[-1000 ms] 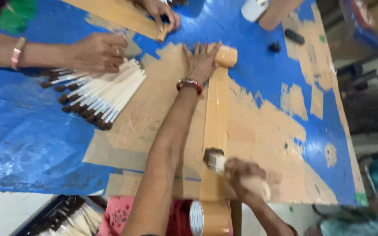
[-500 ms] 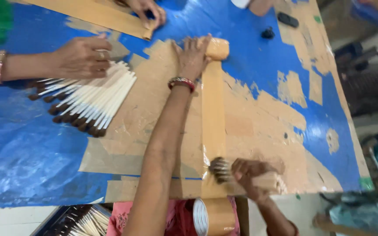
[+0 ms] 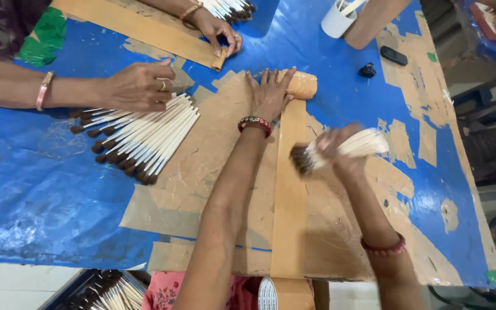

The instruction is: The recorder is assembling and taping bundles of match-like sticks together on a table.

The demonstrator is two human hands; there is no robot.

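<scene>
My left hand [image 3: 269, 93] lies flat with fingers spread on the far end of a long strip of brown tape [image 3: 289, 195], next to the rolled-up end [image 3: 303, 84]. The strip runs down the blue table [image 3: 35, 189] toward me to a tape roll [image 3: 285, 294] at the near edge. My right hand [image 3: 340, 150] is lifted above the strip, gripping a bundle of white sticks with brown tips [image 3: 340, 150]; it is blurred by motion.
Another person's hands [image 3: 139, 86] press a fan of white brown-tipped sticks [image 3: 139, 138] at left; their other hand [image 3: 216, 31] holds a second tape strip [image 3: 133, 26]. A white cup [image 3: 340, 17] and small black items [image 3: 393, 55] sit at the far side. More sticks [image 3: 107, 293] lie below.
My right hand has lifted the stick bundle from the near end of the strip and carried it up toward the middle. My left hand stays pressed at the far end.
</scene>
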